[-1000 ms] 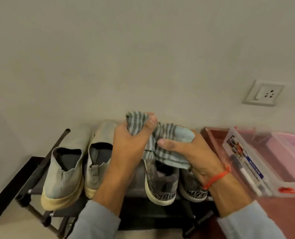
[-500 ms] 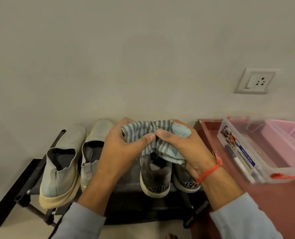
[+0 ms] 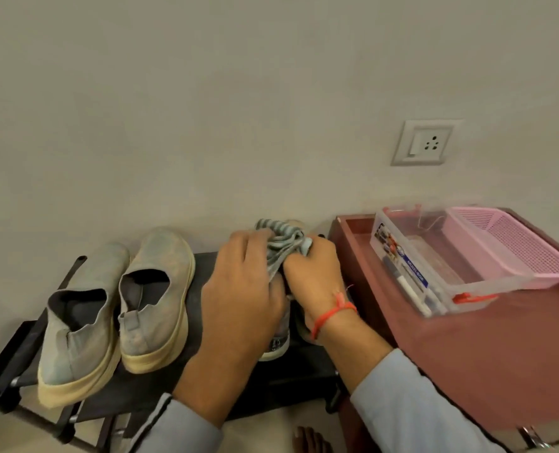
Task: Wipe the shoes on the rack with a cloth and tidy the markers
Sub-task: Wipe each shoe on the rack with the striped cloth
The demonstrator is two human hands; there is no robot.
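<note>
Both hands are bunched around the striped cloth (image 3: 283, 246): the left hand (image 3: 243, 289) grips it from the 9 o'clock side, the right hand (image 3: 315, 276) pinches it from 3 o'clock, fingers curled tight. It sits low over the dark pair of shoes (image 3: 276, 344) on the rack (image 3: 203, 266), so this looks like the wiping step. Next probably calls for rubbing along the shoe, which runs 6 to 12 o'clock, toe toward 12. The 2 grey slip-ons (image 3: 155, 295) lie the same way. Markers (image 3: 412, 289) wait in the clear box (image 3: 402, 230) at 3 o'clock.
</note>
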